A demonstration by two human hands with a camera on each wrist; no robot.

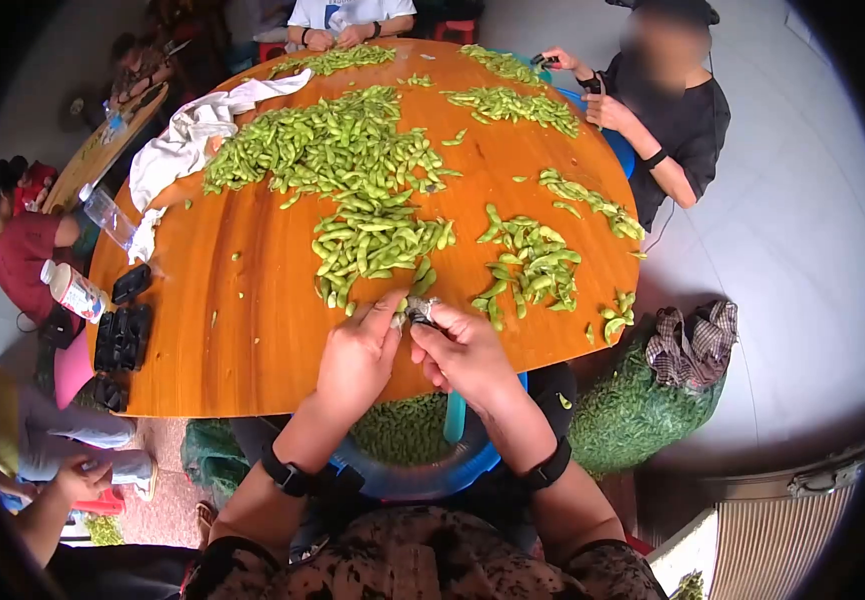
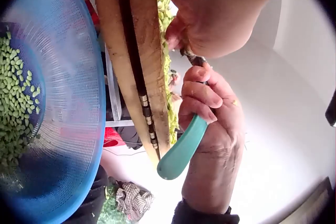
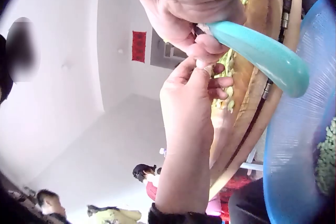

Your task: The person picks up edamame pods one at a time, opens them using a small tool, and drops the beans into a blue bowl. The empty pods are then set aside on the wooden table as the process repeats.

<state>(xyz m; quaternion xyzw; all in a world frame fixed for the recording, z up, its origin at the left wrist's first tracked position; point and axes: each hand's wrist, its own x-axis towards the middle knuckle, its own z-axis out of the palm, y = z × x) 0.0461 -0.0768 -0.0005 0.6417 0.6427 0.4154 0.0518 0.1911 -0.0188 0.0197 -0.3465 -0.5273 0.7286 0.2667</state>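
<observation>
The right hand (image 1: 468, 350) grips a tool by its teal handle (image 1: 455, 415), which slants down below the curled fingers; in the left wrist view the handle (image 2: 184, 148) shows in full. The tool's dark metal end (image 2: 197, 60) reaches the left fingers. The left hand (image 1: 358, 355) pinches a green pod (image 1: 416, 296) between thumb and index finger, its tips touching the right hand's, over the table's near edge. How the pod meets the metal is hidden. Just beyond both hands lies a heap of green pods (image 1: 378, 240).
On the round wooden table (image 1: 253, 330) are more pod piles (image 1: 538, 265), a white cloth (image 1: 183, 140), a bottle (image 1: 108, 215) and black trays (image 1: 123, 335). Below the hands sits a blue basket (image 2: 68, 98) of shelled beans. A full green sack (image 1: 633, 410) stands right; people sit around.
</observation>
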